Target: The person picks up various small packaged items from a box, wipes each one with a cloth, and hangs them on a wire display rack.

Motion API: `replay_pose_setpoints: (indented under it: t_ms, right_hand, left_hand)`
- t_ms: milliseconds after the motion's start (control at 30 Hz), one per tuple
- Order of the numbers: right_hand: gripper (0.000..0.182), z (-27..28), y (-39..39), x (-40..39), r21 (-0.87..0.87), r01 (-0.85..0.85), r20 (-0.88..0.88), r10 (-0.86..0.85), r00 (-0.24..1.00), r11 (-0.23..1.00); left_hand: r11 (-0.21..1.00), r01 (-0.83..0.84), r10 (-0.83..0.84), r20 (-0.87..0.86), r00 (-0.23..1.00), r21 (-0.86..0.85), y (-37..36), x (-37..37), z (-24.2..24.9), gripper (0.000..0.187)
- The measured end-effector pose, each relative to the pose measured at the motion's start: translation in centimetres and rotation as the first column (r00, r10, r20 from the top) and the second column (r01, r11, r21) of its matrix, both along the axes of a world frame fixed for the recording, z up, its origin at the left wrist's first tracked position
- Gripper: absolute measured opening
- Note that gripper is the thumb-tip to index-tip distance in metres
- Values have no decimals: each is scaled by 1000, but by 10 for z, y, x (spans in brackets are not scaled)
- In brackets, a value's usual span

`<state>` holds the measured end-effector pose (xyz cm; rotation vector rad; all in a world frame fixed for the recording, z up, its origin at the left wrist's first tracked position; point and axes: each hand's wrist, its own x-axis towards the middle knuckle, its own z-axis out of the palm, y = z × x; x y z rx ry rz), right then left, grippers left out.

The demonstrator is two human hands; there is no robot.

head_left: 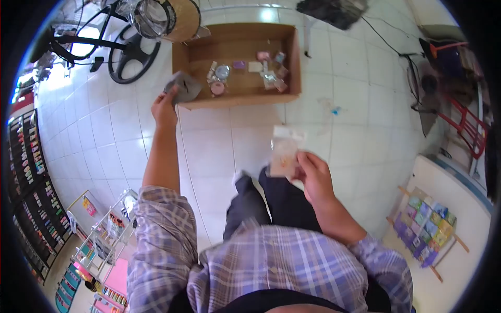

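Fingers closed, my left hand (165, 108) grips a grey packet (183, 87) with a dark mark on it, at the near left corner of a cardboard box (235, 101). My right hand (314, 175) pinches a small clear packet (284, 156) by its right edge, above my legs. That packet has a white top and a pale pinkish card with a small gold-coloured item, too blurred to name. Inside the box lie several small packaged items, among them a round clear one (223, 72), a pink round one (217, 88) and a purple one (239, 64).
A black wheel-shaped base (133, 55) stands left of the box, beside a brown cylindrical container (180, 20). Display racks (39, 198) line the left side. At right are a rack of colourful packets (425, 227) and a red chair (464, 128). A small blue scrap (336, 110) lies on the tiles.
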<state>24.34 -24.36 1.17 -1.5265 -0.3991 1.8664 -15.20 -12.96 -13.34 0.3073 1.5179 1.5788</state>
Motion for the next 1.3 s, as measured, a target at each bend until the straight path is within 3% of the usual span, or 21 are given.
replay_pose_setpoints:
  t_ms: [33, 133, 167, 333, 367, 533, 600, 667, 733, 800, 867, 900, 933, 967, 1000, 1033, 1067, 1167, 1267, 1300]
  right_hand:
    - [25, 19, 4, -1, 39, -9, -8, 9, 1000, 999]
    - [27, 76, 15, -7, 100, -10, -40, 14, 999, 995]
    - [28, 96, 20, -7, 139, -22, -73, 33, 997, 990]
    - [28, 199, 33, -12, 275, 17, -181, 35, 983, 961]
    - [29, 221, 35, -13, 329, 33, -177, 27, 984, 944]
    - [32, 286, 45, -11, 447, 20, -154, 56, 986, 894]
    - [35, 307, 52, -12, 519, -152, -30, 195, 980, 841]
    - [29, 322, 59, -17, 489, -212, -106, 299, 948, 846]
    - [23, 322, 70, -30, 444, -336, -76, 408, 910, 831]
    - [24, 315, 82, -46, 474, -337, -108, 434, 895, 814]
    - [26, 311, 95, -66, 521, -327, -131, 452, 882, 789]
    - [25, 311, 103, -79, 468, -291, -161, 404, 900, 834]
    - [24, 313, 114, -94, 412, -247, -193, 349, 917, 877]
    - [24, 317, 124, -107, 439, -239, -197, 352, 915, 866]
    - [24, 322, 132, -119, 382, -249, -263, 363, 894, 890]
    - [26, 325, 141, -134, 321, -252, -332, 358, 873, 913]
    - [26, 309, 105, -67, 391, -207, -347, 352, 869, 897]
    - [29, 295, 114, -65, 465, -47, -470, 291, 833, 884]
    - [33, 306, 123, -68, 390, 137, -616, 147, 774, 910]
    - [36, 307, 125, -65, 355, 133, -723, 182, 667, 925]
  left_hand:
    - [996, 38, -49, 134, 990, 82, -7, 12, 29, 12]
    - [991, 93, -119, 318, 941, 95, -22, 54, 150, 9]
    - [981, 143, -184, 370, 911, 135, -29, 60, 180, 21]
    - [983, 111, -175, 540, 823, 148, -71, 93, 336, 33]
    - [926, 230, -366, 570, 736, 298, -79, 92, 354, 40]
    - [889, 238, -435, 559, 706, 391, -99, 128, 445, 49]
    - [796, 336, -591, 527, 611, 503, -99, 129, 456, 49]
    - [868, 245, -470, 556, 685, 432, -99, 139, 476, 46]
    - [903, 296, -403, 369, 838, 312, -89, 132, 480, 45]
    - [925, 228, -335, 371, 866, 303, -77, 123, 484, 40]
    - [920, 290, -341, 178, 923, 263, -63, 109, 482, 31]
    - [946, 255, -262, 5, 965, 199, -54, 113, 491, 25]
    - [918, 379, -303, -415, 858, 115, -45, 106, 489, 19]
    - [860, 488, -122, -867, 483, 151, -31, 96, 485, 20]
    - [801, 579, -56, -944, 325, 152, -20, 92, 497, 29]
    - [733, 672, -111, -955, 275, 108, -10, 84, 497, 37]
    - [621, 775, -2, -989, 146, 113, -41, 156, 483, 45]
    - [549, 836, -64, -998, 22, -17, -22, 169, 490, 54]
    - [430, 896, -113, -992, -62, -105, -13, 166, 494, 65]
    - [371, 914, -140, -983, -119, -164, -9, 165, 497, 64]
